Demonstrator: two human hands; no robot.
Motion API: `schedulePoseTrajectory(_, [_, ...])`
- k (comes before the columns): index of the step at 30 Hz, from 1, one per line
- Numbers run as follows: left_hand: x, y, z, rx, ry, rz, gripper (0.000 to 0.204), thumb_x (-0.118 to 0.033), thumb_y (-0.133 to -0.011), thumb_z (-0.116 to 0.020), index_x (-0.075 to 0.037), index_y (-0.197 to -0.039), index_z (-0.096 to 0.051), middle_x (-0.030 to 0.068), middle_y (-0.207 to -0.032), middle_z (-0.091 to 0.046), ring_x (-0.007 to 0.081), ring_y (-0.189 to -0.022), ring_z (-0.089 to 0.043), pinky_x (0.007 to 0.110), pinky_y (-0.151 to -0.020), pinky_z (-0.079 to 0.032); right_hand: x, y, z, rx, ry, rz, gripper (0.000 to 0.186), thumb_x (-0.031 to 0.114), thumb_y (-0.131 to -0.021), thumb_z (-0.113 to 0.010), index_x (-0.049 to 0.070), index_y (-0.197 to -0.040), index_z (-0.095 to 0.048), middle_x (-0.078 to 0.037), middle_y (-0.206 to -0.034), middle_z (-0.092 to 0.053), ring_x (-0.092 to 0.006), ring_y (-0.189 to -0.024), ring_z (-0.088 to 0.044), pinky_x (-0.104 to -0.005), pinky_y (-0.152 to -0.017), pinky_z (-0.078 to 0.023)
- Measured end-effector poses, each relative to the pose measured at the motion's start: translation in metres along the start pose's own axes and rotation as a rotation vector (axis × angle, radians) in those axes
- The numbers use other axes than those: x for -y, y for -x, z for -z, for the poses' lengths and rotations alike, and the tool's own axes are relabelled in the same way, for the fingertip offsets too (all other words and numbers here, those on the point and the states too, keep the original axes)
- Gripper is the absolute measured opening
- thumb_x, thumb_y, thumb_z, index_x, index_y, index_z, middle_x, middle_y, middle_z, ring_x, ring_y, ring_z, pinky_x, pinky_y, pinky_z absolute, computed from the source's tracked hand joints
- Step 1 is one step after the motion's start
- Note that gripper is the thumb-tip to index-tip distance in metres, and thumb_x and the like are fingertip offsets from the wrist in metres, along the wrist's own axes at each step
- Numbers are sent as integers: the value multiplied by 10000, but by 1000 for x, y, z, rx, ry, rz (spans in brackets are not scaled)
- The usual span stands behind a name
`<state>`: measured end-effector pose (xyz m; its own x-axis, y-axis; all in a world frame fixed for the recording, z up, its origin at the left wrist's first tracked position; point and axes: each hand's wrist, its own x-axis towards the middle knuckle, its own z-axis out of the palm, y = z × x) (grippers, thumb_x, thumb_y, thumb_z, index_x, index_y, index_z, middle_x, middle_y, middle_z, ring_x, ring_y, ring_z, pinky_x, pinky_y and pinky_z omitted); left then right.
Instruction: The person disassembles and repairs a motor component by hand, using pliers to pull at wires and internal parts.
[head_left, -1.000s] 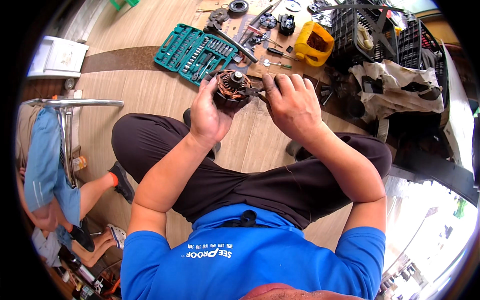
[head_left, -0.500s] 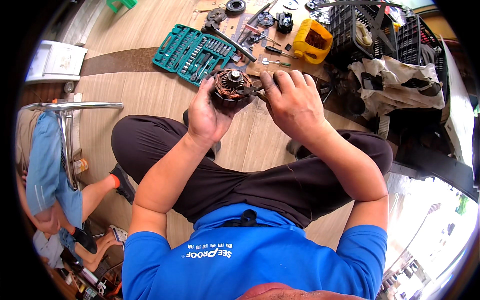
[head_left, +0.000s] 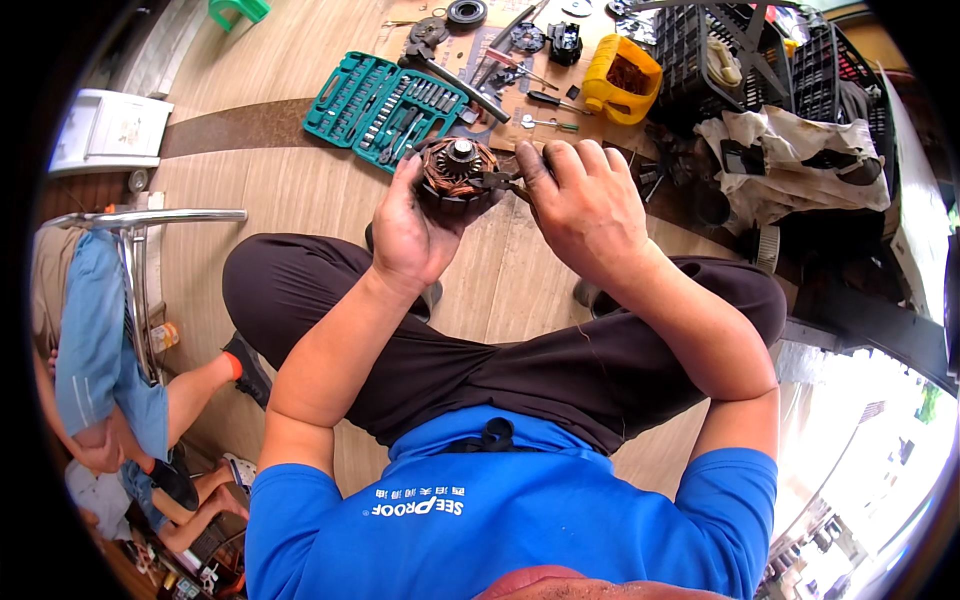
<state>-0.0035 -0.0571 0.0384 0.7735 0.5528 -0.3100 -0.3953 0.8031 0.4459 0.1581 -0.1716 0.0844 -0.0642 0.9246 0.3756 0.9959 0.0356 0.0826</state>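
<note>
My left hand cups a round motor armature from below and the left, with its fingers wrapped round it. Copper windings ring a dark hub, and a bright shaft end points up toward me. From the right, my right hand grips a pair of dark pliers. Their jaws touch or nearly touch the windings at the armature's right side; whether they pinch a wire is too small to tell. The plier handles are mostly hidden under my right fingers, which are blackened.
Beyond my hands lie an open green socket set, a screwdriver and loose metal parts on cardboard. A cut yellow jug and black crates stand to the right. At left, another person's legs show beside a metal rail.
The armature has shifted slightly left and tilted a little in my left hand. My right hand keeps the pliers at its right side, moved barely leftward.
</note>
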Motion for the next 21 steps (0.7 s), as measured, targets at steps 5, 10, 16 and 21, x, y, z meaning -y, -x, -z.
schedulePoseTrajectory(5, [2,-1,4,-12,-48,-47,439,-320,-1023,-283,-51,-1319,-463,137,-1254,-577,276,-1115,-596,488,-940,-511,1,-1,3,57,-29,-18,392,120,-797,-586,34,-1179,-618,-93,-952,-566,-241,-832,-535,-360,-703,-419])
schedulePoseTrajectory(10, [-1,-1,7,29,-53,-45,465,-350,-1025,-277,-48,-1319,-472,149,-1274,-570,285,-1149,-578,489,-982,-478,1,-1,-1,10,3,4,366,167,-802,-544,22,-1123,-644,-59,-843,-555,-214,-813,-538,-343,-667,-416])
schedulePoseTrajectory(16, [-2,-1,3,27,-59,-59,414,-287,-1020,-279,-58,-1309,-468,132,-1244,-584,272,-1105,-603,487,-931,-518,2,0,0,20,-28,-7,363,130,-782,-615,65,-1139,-637,-55,-877,-561,-211,-757,-544,-328,-633,-443])
schedulePoseTrajectory(21, [-3,-2,4,17,-60,-60,367,-264,-1018,-290,-81,-1280,-469,135,-1228,-585,279,-1099,-604,487,-923,-524,-3,2,-6,12,-95,-6,322,133,-776,-650,78,-1093,-641,-46,-836,-557,-212,-720,-551,-331,-594,-458])
